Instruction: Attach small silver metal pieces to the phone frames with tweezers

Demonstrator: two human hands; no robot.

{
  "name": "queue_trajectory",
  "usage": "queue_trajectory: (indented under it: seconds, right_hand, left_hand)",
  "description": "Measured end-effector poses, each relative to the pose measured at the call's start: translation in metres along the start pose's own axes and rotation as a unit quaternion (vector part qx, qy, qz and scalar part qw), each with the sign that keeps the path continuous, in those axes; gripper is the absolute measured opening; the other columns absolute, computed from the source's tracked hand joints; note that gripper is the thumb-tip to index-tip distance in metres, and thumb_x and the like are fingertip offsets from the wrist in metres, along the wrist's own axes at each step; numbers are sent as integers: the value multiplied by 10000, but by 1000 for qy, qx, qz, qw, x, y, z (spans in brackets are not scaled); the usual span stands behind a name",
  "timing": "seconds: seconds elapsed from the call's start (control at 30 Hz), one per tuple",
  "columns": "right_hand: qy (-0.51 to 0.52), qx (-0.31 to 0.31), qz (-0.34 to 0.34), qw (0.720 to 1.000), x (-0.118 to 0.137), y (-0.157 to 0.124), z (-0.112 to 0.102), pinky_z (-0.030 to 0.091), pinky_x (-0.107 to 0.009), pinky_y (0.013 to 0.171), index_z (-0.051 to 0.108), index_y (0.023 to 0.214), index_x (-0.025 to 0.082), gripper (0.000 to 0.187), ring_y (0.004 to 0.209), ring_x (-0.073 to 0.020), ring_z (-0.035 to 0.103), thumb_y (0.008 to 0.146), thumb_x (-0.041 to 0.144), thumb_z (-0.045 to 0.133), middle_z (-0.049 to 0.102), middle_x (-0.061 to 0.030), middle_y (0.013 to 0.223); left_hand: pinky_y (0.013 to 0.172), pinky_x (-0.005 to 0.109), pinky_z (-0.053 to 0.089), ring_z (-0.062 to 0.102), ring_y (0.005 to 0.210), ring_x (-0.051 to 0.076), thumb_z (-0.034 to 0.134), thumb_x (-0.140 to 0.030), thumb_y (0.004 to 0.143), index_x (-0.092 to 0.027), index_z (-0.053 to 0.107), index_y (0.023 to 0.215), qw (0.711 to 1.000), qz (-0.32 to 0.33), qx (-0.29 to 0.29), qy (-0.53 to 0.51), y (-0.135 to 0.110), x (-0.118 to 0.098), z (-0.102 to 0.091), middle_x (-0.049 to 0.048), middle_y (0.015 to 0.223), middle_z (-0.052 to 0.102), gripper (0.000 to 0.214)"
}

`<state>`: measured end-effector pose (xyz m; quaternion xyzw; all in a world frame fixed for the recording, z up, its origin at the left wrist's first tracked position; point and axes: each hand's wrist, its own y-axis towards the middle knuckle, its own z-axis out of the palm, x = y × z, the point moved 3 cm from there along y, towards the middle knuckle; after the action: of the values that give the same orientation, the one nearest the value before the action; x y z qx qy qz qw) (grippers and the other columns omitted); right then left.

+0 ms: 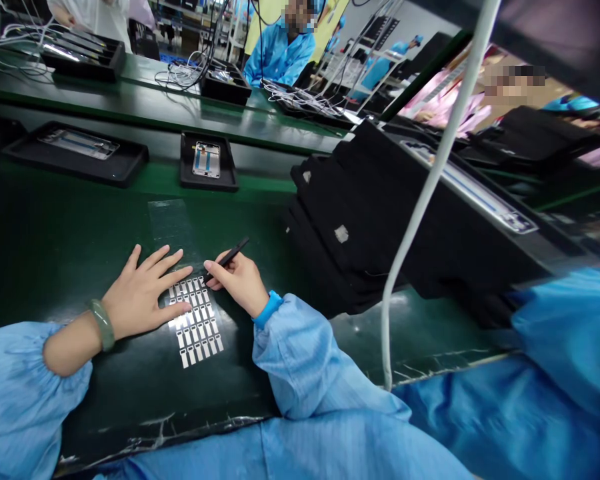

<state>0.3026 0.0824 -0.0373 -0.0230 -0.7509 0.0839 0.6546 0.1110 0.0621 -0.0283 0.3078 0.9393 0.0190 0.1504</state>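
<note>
A clear sheet with rows of small silvery stickers (196,320) lies on the dark green bench in front of me. My left hand (143,293) rests flat on the sheet's left side, fingers spread, a green bangle on the wrist. My right hand (237,280) is closed around black tweezers (226,260), whose tip touches the top right of the sheet.
A stack of black trays (380,220) stands to the right, a white cable (420,200) hanging in front of it. Two black trays (207,160) (77,152) holding parts sit on the conveyor behind. Other workers in blue and pink sit beyond.
</note>
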Motion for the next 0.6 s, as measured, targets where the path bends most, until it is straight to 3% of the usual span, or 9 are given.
queue_trajectory:
  seconds: [0.2, 0.4, 0.5, 0.6]
  right_hand:
    - [-9, -12, 16, 1000, 0, 2, 1, 539, -188, 457, 550, 764, 168, 224, 497, -124, 658, 740, 345, 685, 609, 28, 545]
    - [144, 9, 70, 987, 6, 3, -1, 523, -155, 419, 563, 771, 153, 233, 453, -96, 632, 671, 252, 750, 639, 25, 572]
    - [189, 6, 73, 979, 15, 7, -15, 529, -133, 445, 579, 771, 146, 195, 459, -67, 620, 721, 278, 713, 668, 1, 621]
    - [233, -37, 47, 971, 24, 12, -41, 520, -98, 460, 567, 807, 170, 187, 473, -41, 610, 754, 299, 691, 672, 24, 647]
  left_hand:
    - [1087, 652, 75, 270, 1373, 328, 455, -669, 791, -348, 439, 1334, 1000, -5, 7, -3, 0, -1, 0, 33, 1464, 383, 631]
    - [1076, 670, 26, 275, 1369, 335, 465, -671, 783, -330, 479, 1304, 1000, -12, 9, -22, 4, -2, 0, 49, 1458, 392, 623]
    - [1064, 684, -4, 277, 1369, 332, 468, -680, 774, -320, 488, 1295, 999, -1, 18, -39, 15, -10, 3, 61, 1454, 397, 634]
    - [1071, 673, -4, 279, 1370, 325, 502, -694, 742, -313, 499, 1284, 998, 20, 23, -60, 38, -24, 9, 62, 1440, 419, 663]
